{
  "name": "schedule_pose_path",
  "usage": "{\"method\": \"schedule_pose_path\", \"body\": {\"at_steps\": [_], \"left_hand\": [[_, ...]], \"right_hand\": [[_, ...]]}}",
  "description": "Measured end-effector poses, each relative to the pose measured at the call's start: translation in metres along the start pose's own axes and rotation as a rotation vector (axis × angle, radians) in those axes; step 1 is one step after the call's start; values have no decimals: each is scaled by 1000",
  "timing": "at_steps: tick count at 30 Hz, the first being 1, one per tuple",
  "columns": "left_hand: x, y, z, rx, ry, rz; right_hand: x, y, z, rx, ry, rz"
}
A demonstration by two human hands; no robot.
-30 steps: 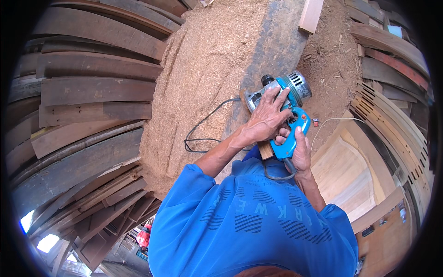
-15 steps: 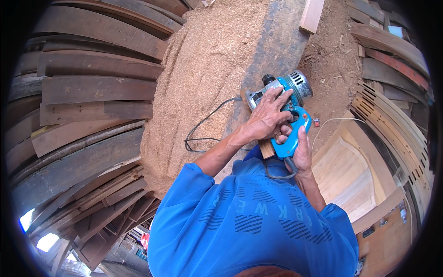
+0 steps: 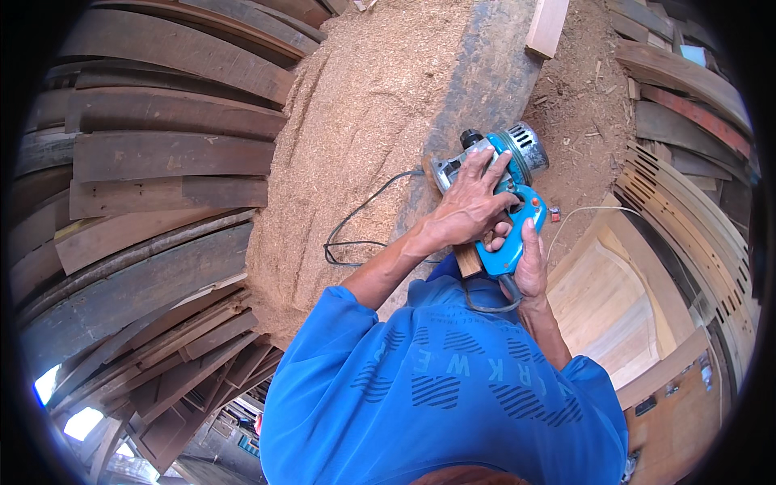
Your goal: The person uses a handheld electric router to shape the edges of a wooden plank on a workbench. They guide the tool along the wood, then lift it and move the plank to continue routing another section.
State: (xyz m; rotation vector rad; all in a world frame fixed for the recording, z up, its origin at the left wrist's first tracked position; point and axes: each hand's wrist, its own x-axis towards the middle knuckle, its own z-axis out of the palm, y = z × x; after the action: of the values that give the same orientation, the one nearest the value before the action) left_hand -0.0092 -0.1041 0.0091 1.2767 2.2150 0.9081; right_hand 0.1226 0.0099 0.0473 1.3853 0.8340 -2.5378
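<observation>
A blue electric planer [image 3: 514,252] with a grey motor housing and a black front knob rests on a narrow piece of wood [image 3: 469,261], much of which is hidden. Over the planer's body lies my left hand [image 3: 472,202], gripping it from above with fingers stretched forward and the thumb near the rear handle. My right hand [image 3: 529,267] is closed around that handle; its fingertips come through the handle opening. A dark power cord [image 3: 353,212] loops to the left of the planer.
Sawdust [image 3: 356,137] covers the ground on the left, beside a long dark plank [image 3: 493,73]. A squared timber [image 3: 546,28] lies at the far end. Stacked boards [image 3: 170,153] line the left. A carved wooden panel [image 3: 614,299] and slotted wooden rails [image 3: 687,210] are on the right.
Both hands and the planer stay in nearly the same place; the left fingers have shifted very slightly. A red shape at the lower left edge of the shirt shows less.
</observation>
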Motion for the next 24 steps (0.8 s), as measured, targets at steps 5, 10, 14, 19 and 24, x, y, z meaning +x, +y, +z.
{"method": "schedule_pose_path", "body": {"at_steps": [5, 10, 14, 19, 24], "left_hand": [[3, 0, -5, -40, -59, -6], [2, -1, -2, -9, -60, 2], [1, -1, -2, -12, -55, 0], [1, -2, 0, -18, -50, 4], [1, -1, 0, -30, -50, -1]], "right_hand": [[-1, -1, 1, 6, -28, -13], [-1, 0, 2, 12, 12, -2], [0, 1, 1, 33, 21, 7], [0, 2, -1, 27, 19, 11], [-1, 1, 2, 64, 4, -7]]}}
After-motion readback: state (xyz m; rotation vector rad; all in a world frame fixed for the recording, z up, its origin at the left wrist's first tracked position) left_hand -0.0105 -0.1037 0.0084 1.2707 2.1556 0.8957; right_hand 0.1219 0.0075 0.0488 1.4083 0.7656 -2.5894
